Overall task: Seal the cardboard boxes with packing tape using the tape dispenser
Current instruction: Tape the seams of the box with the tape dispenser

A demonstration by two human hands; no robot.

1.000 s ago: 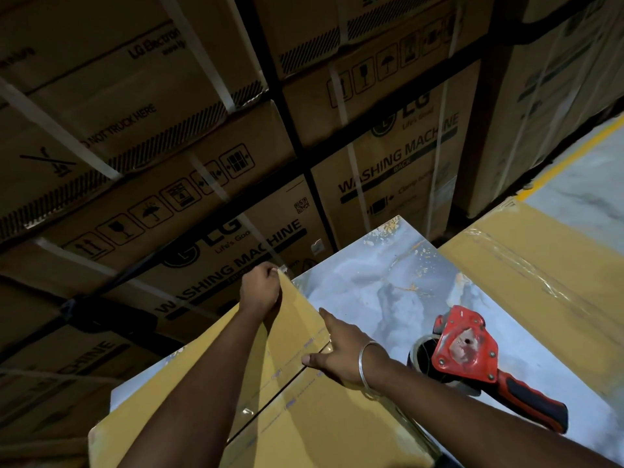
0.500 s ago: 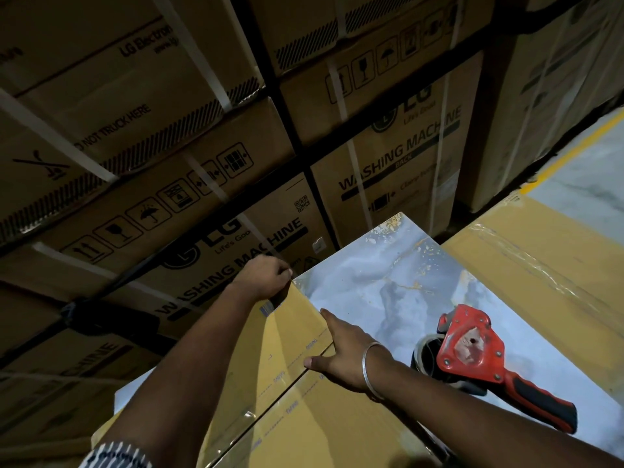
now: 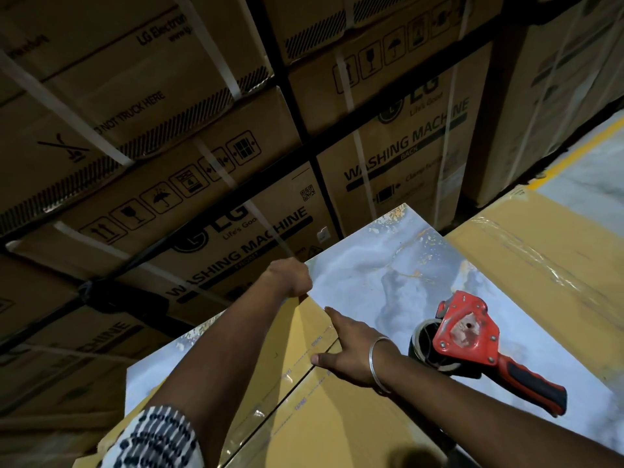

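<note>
The person's left hand (image 3: 290, 276) is curled over the far corner of the yellow-brown box (image 3: 304, 410), apparently pressing the tape end down over the edge, though whether the fingers pinch anything I cannot tell from here. The right hand (image 3: 347, 354) lies flat with fingers spread straight on the box top, right beside the taped seam (image 3: 297, 383). The red tape dispenser (image 3: 472, 342) lies unheld on the marbled desk (image 3: 371, 275), just right of the box. To finish this strip well, I would judge, the flat hand should rub along the seam toward the far edge while the other keeps the folded end tight, so no bubbles or lifted corners remain. A second box (image 3: 557, 251), already taped, sits at far right. The stacked cartons (image 3: 236, 231) behind read "LG", "WASHING MACHINE" and "DO NOT TRUCK HERE".
</note>
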